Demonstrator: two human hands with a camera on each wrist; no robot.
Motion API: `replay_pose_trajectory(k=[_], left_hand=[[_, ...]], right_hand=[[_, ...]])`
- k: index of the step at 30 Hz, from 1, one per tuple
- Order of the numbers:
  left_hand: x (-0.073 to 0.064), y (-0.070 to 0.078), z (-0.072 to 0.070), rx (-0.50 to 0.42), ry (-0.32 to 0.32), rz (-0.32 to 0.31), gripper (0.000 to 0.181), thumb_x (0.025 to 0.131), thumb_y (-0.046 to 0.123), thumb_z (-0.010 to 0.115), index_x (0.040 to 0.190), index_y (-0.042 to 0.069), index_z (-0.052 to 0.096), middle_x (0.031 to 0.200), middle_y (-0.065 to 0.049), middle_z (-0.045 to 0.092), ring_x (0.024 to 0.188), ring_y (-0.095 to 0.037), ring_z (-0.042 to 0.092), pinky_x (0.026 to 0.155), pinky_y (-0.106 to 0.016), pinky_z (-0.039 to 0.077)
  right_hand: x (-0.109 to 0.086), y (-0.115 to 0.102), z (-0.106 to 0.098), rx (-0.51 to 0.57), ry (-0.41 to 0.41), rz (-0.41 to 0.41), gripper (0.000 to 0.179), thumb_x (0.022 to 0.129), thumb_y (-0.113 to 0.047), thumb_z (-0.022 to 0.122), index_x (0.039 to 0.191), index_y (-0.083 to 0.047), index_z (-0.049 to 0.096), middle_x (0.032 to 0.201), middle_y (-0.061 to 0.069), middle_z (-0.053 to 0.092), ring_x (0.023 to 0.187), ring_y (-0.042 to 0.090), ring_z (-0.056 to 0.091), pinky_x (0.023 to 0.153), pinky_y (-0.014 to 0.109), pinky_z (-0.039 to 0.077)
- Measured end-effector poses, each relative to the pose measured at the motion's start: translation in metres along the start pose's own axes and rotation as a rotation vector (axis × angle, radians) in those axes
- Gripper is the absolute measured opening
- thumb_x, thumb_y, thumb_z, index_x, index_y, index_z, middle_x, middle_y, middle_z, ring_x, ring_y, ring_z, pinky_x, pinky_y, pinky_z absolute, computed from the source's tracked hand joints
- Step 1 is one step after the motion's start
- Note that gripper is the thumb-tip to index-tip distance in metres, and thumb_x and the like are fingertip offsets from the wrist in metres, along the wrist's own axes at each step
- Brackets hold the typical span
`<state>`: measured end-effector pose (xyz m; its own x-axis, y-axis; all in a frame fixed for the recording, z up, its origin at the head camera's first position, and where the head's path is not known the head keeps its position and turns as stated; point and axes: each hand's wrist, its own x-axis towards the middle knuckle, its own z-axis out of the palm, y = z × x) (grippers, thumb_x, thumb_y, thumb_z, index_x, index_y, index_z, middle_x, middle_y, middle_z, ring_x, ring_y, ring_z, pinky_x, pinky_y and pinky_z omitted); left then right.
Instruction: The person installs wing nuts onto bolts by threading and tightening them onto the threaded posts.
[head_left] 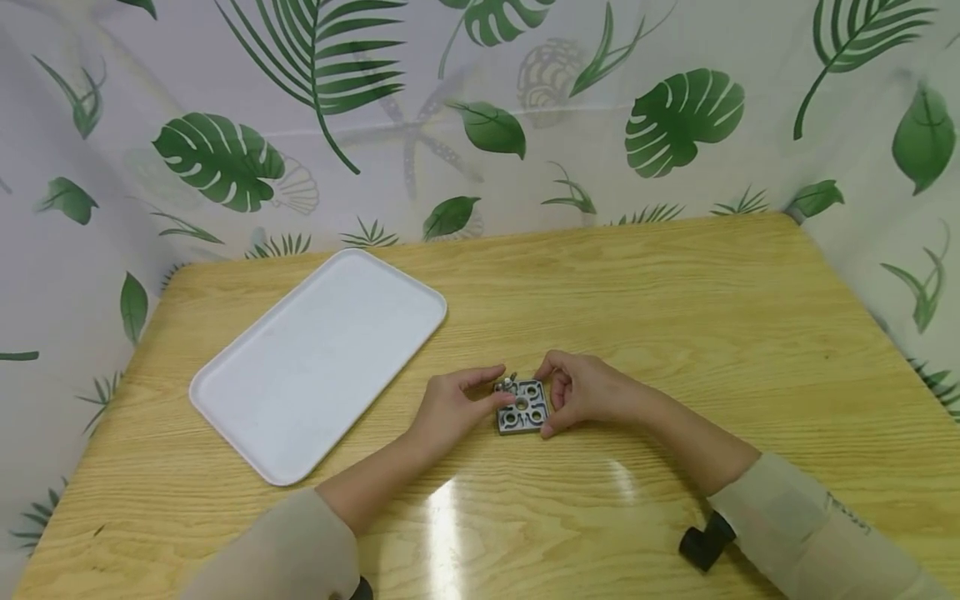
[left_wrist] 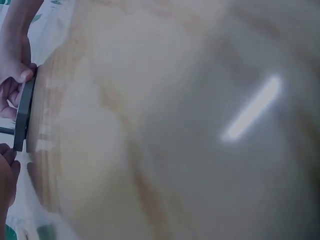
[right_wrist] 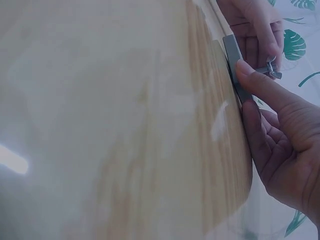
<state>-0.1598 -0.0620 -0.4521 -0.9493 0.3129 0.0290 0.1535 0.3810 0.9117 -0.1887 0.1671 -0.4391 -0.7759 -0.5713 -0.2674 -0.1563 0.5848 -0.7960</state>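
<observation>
Grey metal block (head_left: 523, 409), roughly square, is near the middle of the wooden table (head_left: 637, 292), right hand (head_left: 588, 392) gripping its three-o'clock edge, left hand (head_left: 452, 407) pinching the small bolt (head_left: 508, 384) at its ten-o'clock corner.

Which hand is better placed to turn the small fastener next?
Probably the left hand: it is right beside the fastener at the far-left corner of the metal plate, while the right hand grips the opposite side.
</observation>
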Motion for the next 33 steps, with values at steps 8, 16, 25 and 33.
replay_pose_trajectory(k=[8,16,25,33], left_hand=[[-0.001,0.000,0.010,-0.027,0.102,0.036,0.036,0.082,0.024,0.074,0.111,0.003,0.069,0.108,-0.009,0.070,0.101,-0.016,0.066,0.084,-0.023,0.052],[0.003,0.001,0.007,0.005,0.057,0.053,0.029,0.084,0.023,0.071,0.106,0.004,0.071,0.107,-0.007,0.070,0.102,-0.016,0.066,0.086,-0.023,0.051],[0.022,-0.003,-0.012,0.033,-0.194,0.121,0.026,0.086,0.021,0.067,0.107,0.005,0.072,0.113,-0.004,0.068,0.108,-0.015,0.063,0.090,-0.022,0.049],[0.051,-0.004,-0.030,0.036,-0.490,0.069,0.023,0.087,0.020,0.068,0.108,0.010,0.073,0.112,0.000,0.069,0.105,-0.007,0.062,0.088,-0.021,0.048]], right_hand=[[0.001,0.000,0.001,-0.011,0.002,-0.006,0.064,0.064,-0.023,0.088,0.113,-0.001,0.053,0.071,0.001,0.059,0.062,0.014,0.053,0.058,0.024,0.043],[0.002,-0.001,0.001,-0.016,-0.002,-0.002,0.065,0.064,-0.023,0.088,0.113,-0.002,0.052,0.070,0.001,0.059,0.062,0.014,0.054,0.059,0.024,0.044],[0.001,-0.001,0.000,-0.020,-0.001,0.000,0.064,0.064,-0.025,0.088,0.111,-0.003,0.052,0.071,0.001,0.059,0.062,0.015,0.054,0.060,0.026,0.044],[0.001,0.000,-0.001,0.000,-0.017,-0.001,0.063,0.064,-0.025,0.088,0.111,-0.004,0.051,0.071,0.002,0.060,0.062,0.014,0.054,0.059,0.025,0.045]])
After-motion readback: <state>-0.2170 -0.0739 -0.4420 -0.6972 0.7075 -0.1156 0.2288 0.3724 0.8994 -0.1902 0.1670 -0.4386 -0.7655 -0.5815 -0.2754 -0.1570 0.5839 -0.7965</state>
